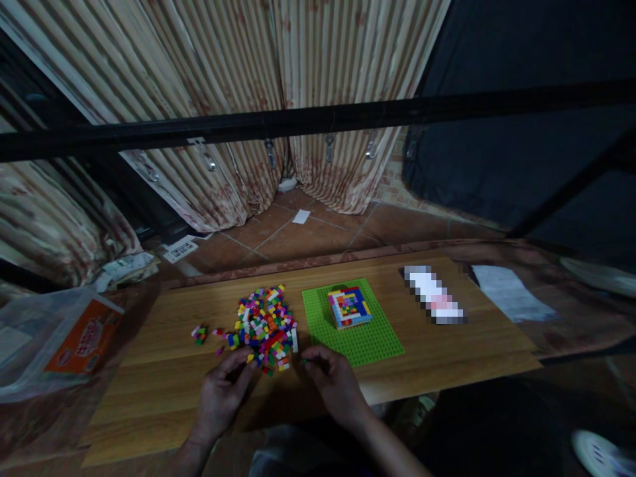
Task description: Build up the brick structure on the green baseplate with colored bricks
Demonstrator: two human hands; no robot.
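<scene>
A loose pile of small colourful toy building bricks (268, 321) lies on the wooden table. At the pile's near left edge, my left hand (223, 387) is closed, thumb and forefinger pinching a small yellow brick (250, 358). My right hand (338, 384) is also closed, just right of the pile, with a small dark green brick (304, 361) at its fingertips. Beyond that hand lies a green studded baseplate (330, 348). On the baseplate stands a low square structure of bricks (350, 307), with mixed colours along its walls and inside.
A small brick cluster (199, 334) sits left of the pile. A pixelated object (433, 295) lies at the table's right. Left of the table (163, 371) is a clear plastic box (30, 351) with an orange label. White paper (511, 291) lies beyond its right end.
</scene>
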